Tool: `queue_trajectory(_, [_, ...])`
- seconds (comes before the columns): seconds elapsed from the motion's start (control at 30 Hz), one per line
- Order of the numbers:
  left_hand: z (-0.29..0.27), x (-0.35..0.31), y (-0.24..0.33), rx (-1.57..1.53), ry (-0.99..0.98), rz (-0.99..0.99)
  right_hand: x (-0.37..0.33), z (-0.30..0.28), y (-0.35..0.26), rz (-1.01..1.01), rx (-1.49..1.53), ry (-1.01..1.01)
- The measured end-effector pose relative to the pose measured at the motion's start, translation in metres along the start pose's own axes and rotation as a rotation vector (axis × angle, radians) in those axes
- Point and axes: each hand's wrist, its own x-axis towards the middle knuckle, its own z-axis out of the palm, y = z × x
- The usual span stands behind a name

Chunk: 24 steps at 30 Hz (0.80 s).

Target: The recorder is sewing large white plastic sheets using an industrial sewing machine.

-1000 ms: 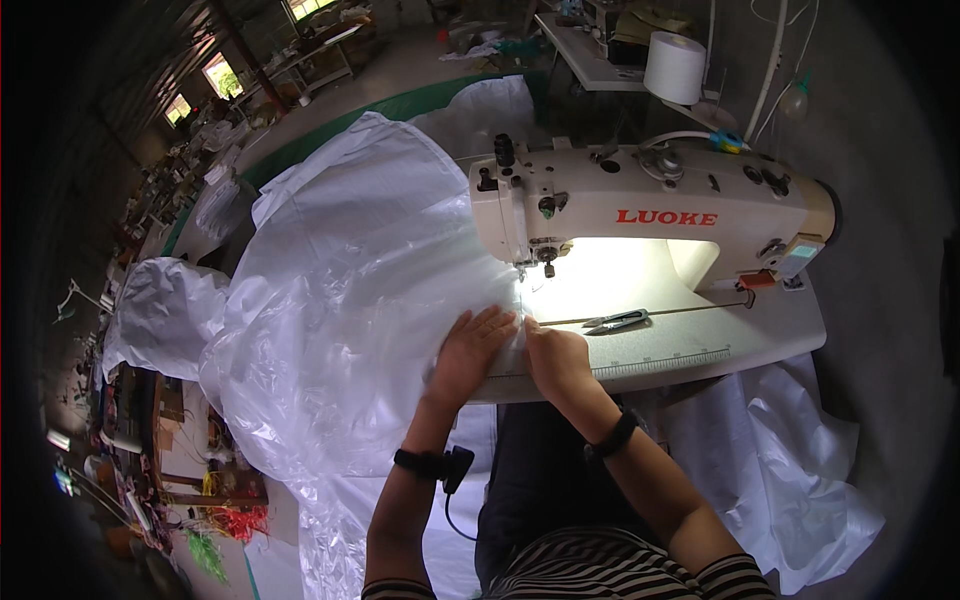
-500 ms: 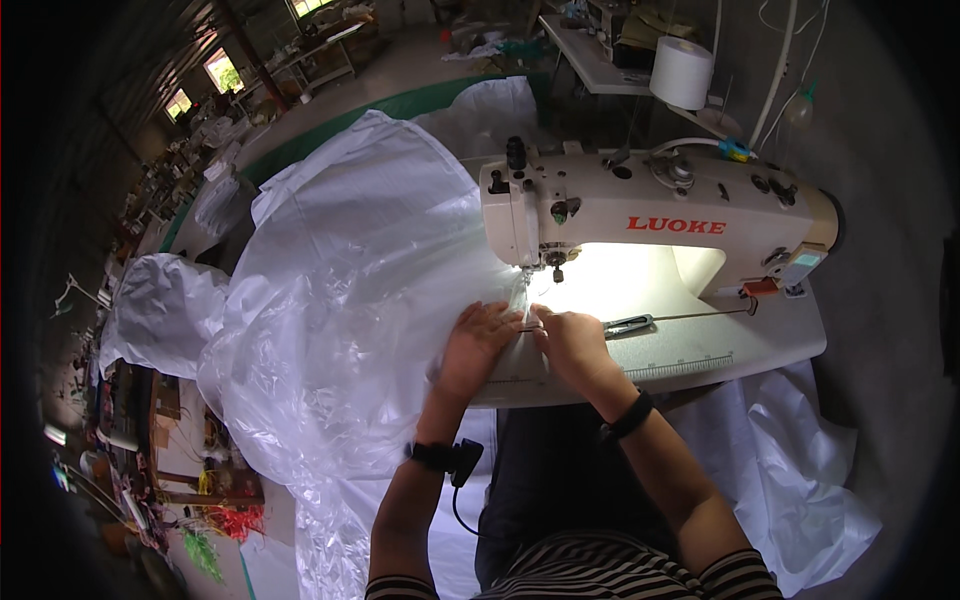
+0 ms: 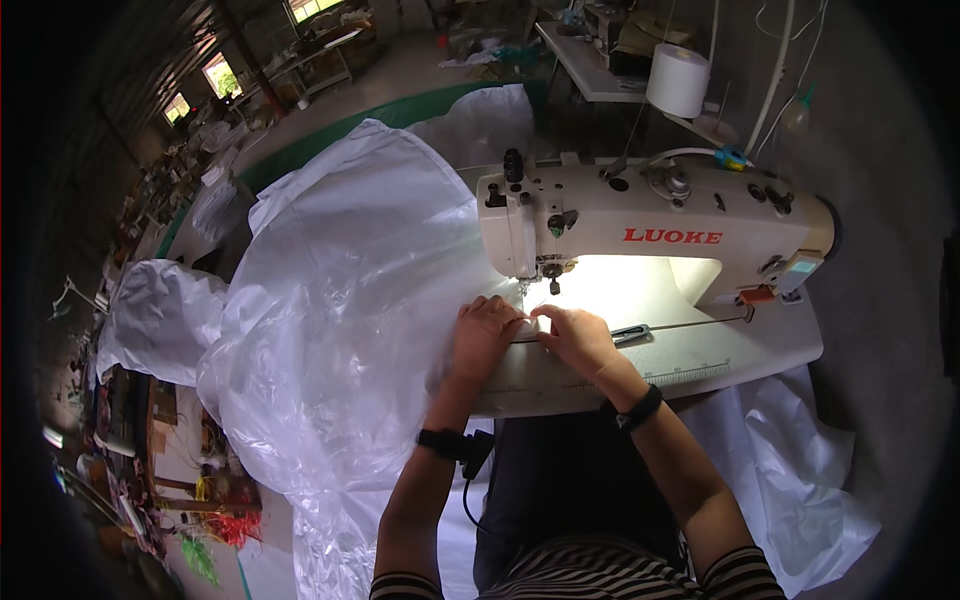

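Observation:
A large sheet of thin, shiny white plastic-like material spreads over the left side of the table and hangs down toward my lap. Its edge runs to the needle and presser foot of a white sewing machine. Just in front of the foot, my left hand presses on the sheet, fingers bent over its edge. My right hand pinches that edge between thumb and forefinger, close to the left fingertips. Small thread snips lie on the machine bed, right of my right hand.
A white thread cone stands behind the machine. More white sheeting hangs below the table at the right. A ruler scale runs along the bed's front edge. Cluttered shelves stand at the lower left.
Both hands have shifted slightly toward the presser foot, and the right fingers have changed to a thumb-and-forefinger pinch. The view has tilted a little.

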Motion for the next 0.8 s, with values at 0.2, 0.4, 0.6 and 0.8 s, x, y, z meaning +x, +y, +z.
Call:
queue_trajectory(0.2, [0.0, 0.004, -0.005, -0.119, -0.011, -0.026, 0.017, 0.012, 0.007, 0.04, -0.042, 0.07])
queue_trajectory(0.4, [-0.004, 0.01, -0.007, -0.147, -0.121, -0.178, 0.025, 0.013, 0.01, 0.093, 0.017, 0.049])
queue_trajectory(0.6, [0.004, 0.028, -0.004, -0.001, -0.195, -0.274, 0.034, 0.016, 0.013, 0.129, 0.014, 0.069])
queue_trajectory(0.8, [0.014, 0.027, 0.007, 0.183, 0.06, -0.218, 0.039, 0.023, 0.013, 0.145, -0.006, 0.139])
